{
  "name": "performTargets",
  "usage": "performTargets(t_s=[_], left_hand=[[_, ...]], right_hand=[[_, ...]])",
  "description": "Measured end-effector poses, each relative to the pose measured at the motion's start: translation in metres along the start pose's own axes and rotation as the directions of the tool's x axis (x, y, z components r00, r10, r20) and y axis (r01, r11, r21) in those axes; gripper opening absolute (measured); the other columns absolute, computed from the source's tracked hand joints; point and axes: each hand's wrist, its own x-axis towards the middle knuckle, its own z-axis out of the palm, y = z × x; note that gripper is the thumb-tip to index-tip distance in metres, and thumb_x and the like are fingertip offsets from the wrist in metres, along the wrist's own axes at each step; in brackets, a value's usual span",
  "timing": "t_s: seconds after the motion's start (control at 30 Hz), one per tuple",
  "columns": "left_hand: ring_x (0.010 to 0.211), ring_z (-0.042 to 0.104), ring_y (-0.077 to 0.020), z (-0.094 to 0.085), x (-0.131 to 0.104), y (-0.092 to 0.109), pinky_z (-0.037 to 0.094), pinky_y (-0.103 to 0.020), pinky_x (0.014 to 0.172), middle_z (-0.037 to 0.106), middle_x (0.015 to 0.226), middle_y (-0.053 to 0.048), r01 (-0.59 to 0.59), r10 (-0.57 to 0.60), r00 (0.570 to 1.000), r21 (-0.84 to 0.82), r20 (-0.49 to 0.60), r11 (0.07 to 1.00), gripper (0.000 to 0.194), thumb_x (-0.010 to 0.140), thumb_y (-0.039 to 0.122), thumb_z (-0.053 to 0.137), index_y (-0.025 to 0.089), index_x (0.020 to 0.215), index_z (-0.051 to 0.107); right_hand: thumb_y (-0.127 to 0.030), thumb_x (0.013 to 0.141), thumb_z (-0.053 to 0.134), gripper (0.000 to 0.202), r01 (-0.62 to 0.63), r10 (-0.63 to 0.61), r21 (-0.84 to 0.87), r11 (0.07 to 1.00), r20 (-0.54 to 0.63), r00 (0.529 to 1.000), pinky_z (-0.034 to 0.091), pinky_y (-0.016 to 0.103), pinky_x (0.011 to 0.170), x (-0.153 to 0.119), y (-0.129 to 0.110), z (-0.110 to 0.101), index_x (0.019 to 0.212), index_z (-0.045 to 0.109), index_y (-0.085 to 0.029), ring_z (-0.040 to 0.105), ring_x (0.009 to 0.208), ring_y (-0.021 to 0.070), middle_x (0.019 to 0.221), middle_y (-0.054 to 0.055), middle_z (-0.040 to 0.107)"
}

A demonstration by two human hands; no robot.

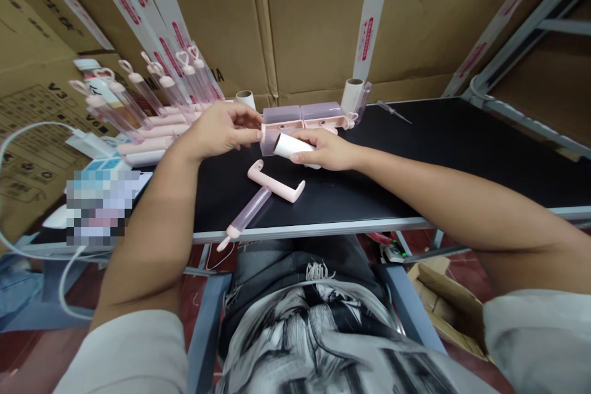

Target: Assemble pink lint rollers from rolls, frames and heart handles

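We note the right hand (330,149) wrapped around a white paper-covered cylindrical roll (290,146), fingers curled and pressed on it, above the middle of the black bench top (462,148). The roll's long axis runs roughly left-right, its open end facing the left hand (217,130). Left thumb and fingers pinch a small translucent mauve plastic cover (266,140) just off that end; the two parts look near touching, but we cannot tell contact. A pink plastic roller handle with U-shaped frame (276,183) lies nearer the front edge, below both hands. A row of finished pink rollers (152,117) occupies the left rear corner.
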Motion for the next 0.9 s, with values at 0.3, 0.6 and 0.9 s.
performTargets(t_s=[0.3,0.6,0.9], left_hand=[[0.078,0.075,-0.0245,-0.008,0.016,-0.037,0.050,-0.030,0.067,0.084,0.087,-0.005,0.250,-0.330,0.944,0.613,0.019,0.750,0.028,0.071,0.041,0.077,0.024,0.093,0.083],[0.112,0.077,-0.0369,0.018,0.018,-0.021,0.056,-0.038,0.087,0.082,0.130,-0.018,0.212,-0.341,0.940,0.789,-0.003,0.576,0.040,0.084,0.045,0.074,0.022,0.116,0.085],[0.095,0.077,-0.0290,0.014,0.012,-0.018,0.049,-0.033,0.072,0.086,0.106,-0.010,0.165,-0.199,0.979,0.710,-0.035,0.685,0.031,0.083,0.046,0.073,0.025,0.102,0.084]], right_hand=[[-0.054,0.090,0.079,0.058,0.013,-0.013,-0.033,0.999,0.009,1.000,0.050,0.036,0.090,0.000,0.000,0.000,0.130,0.075,-0.012,0.069,0.099,0.0248,0.120,0.012,0.078],[-0.055,0.089,0.079,0.059,0.000,0.001,-0.064,0.998,0.017,1.000,0.050,0.036,0.087,-0.001,-0.002,0.002,0.128,0.075,-0.011,0.069,0.098,0.0254,0.116,0.011,0.079],[-0.056,0.088,0.081,0.059,0.019,-0.019,0.001,1.000,-0.041,0.999,0.051,0.035,0.087,0.000,0.000,0.002,0.128,0.075,-0.013,0.068,0.095,0.0234,0.116,0.010,0.078]])
